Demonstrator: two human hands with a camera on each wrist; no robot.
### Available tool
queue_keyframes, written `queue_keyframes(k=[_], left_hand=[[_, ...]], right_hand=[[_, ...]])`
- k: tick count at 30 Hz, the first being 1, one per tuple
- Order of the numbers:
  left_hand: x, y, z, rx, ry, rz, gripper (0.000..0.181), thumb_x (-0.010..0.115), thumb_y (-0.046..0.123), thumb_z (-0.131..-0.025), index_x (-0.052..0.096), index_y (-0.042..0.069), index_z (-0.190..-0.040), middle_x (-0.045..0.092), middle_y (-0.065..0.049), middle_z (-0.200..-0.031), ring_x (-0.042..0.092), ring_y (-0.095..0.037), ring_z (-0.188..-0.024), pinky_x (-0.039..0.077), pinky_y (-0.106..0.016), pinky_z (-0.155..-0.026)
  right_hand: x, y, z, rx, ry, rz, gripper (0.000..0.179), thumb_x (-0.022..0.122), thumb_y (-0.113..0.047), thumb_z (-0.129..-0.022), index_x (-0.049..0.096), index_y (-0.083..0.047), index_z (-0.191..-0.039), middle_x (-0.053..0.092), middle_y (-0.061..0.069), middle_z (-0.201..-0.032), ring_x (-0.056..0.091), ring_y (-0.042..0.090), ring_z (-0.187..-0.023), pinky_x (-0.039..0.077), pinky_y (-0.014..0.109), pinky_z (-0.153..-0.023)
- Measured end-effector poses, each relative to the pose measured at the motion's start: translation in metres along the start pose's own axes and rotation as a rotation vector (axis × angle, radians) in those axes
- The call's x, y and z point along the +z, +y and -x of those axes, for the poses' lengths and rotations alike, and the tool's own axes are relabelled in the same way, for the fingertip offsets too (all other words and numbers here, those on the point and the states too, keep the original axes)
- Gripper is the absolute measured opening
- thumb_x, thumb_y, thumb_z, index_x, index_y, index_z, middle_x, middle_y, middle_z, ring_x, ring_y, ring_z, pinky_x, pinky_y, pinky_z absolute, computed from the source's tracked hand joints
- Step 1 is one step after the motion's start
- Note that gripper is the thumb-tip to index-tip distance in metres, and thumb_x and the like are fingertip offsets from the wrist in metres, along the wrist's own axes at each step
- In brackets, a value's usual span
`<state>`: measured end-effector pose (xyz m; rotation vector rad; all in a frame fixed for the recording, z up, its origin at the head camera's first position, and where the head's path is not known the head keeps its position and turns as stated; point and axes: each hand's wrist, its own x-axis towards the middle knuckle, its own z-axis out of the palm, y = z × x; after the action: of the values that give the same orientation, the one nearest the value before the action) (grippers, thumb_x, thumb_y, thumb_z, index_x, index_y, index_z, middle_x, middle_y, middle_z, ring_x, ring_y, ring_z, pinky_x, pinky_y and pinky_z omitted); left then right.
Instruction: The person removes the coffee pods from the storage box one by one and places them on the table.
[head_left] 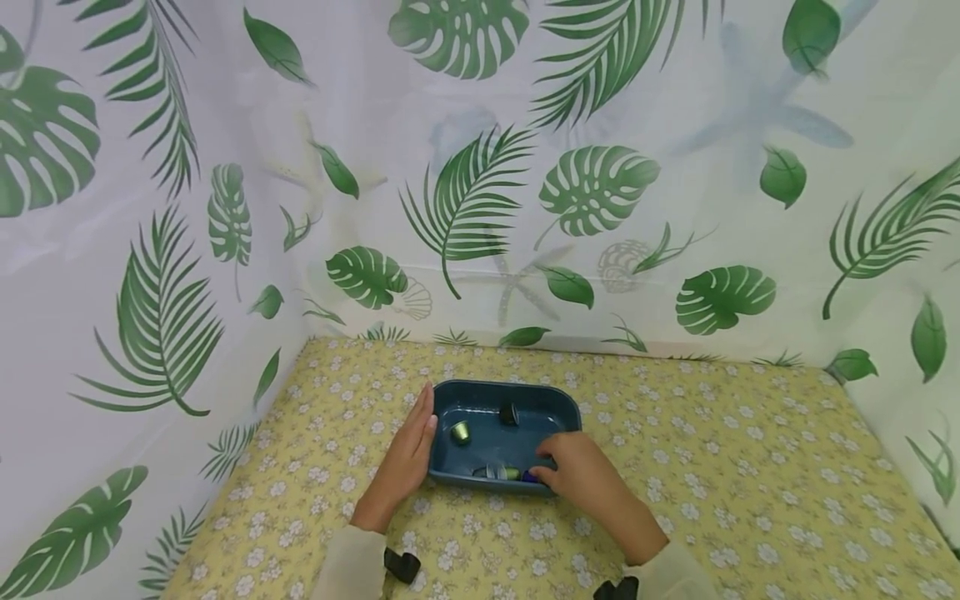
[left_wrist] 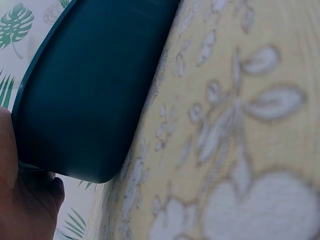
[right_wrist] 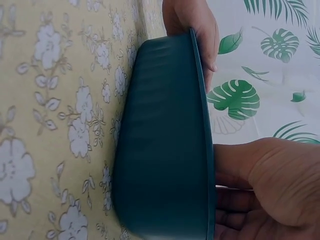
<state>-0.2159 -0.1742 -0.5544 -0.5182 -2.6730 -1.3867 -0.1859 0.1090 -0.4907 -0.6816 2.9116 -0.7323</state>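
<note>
A dark blue rectangular basin [head_left: 504, 385] holds several small coffee capsules. My left hand [head_left: 405, 457] rests against its left end, fingers straight along the outer wall. Over the basin's front right part, my right hand [head_left: 581, 471] reaches inside with bent fingers, thumb and forefinger apart. Its thumb tip is at a purple-blue capsule [head_left: 529, 477]; whether they touch is unclear. Beside that lie a green capsule [head_left: 512, 473] and a pale one [head_left: 492, 472]. A gold-green capsule [head_left: 461, 433] sits left, a black one [head_left: 509, 414] farther back. In the right wrist view the basin wall hides the right fingertips.
The basin stands on a yellow floral tablecloth [head_left: 705, 467]. White leaf-patterned sheeting [head_left: 495, 100] rises behind the table and along both sides. A black strap piece [head_left: 402, 567] is on the left wrist, another [head_left: 617, 588] on the right.
</note>
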Motion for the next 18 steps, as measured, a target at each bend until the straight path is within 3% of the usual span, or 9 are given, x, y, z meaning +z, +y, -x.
queue_keyframes(k=[8, 13, 18], left_hand=[[-0.0001, 0.0013, -0.0020, 0.010, 0.003, -0.004, 0.056, 0.031, 0.022, -0.114, 0.007, 0.014, -0.164, 0.001, 0.001, -0.170, 0.009, -0.031, -0.156, 0.015, -0.052, -0.123], [-0.0002, 0.0007, 0.0003, 0.002, -0.003, -0.001, 0.056, 0.031, 0.023, -0.114, 0.006, 0.016, -0.164, 0.001, 0.002, -0.170, 0.008, -0.030, -0.156, 0.015, -0.052, -0.123], [-0.0001, 0.0003, 0.0013, -0.003, 0.002, -0.001, 0.056, 0.031, 0.024, -0.114, 0.006, 0.018, -0.164, 0.002, 0.003, -0.169, 0.009, -0.029, -0.156, 0.015, -0.052, -0.123]], right_hand=[[-0.0023, -0.0004, -0.0050, -0.017, -0.043, -0.034, 0.008, 0.083, -0.015, -0.085, 0.079, -0.009, -0.081, 0.068, -0.003, -0.070, 0.056, 0.007, -0.056, 0.053, 0.030, -0.058], [-0.0023, 0.0001, -0.0081, -0.028, -0.097, -0.062, 0.028, 0.082, -0.014, -0.086, 0.069, -0.013, -0.062, 0.045, -0.011, -0.049, 0.037, 0.005, -0.044, 0.034, 0.023, -0.049], [-0.0024, -0.0012, -0.0100, -0.021, -0.120, -0.055, 0.023, 0.084, -0.010, -0.083, 0.072, -0.014, -0.065, 0.052, -0.009, -0.052, 0.043, 0.006, -0.045, 0.038, 0.024, -0.049]])
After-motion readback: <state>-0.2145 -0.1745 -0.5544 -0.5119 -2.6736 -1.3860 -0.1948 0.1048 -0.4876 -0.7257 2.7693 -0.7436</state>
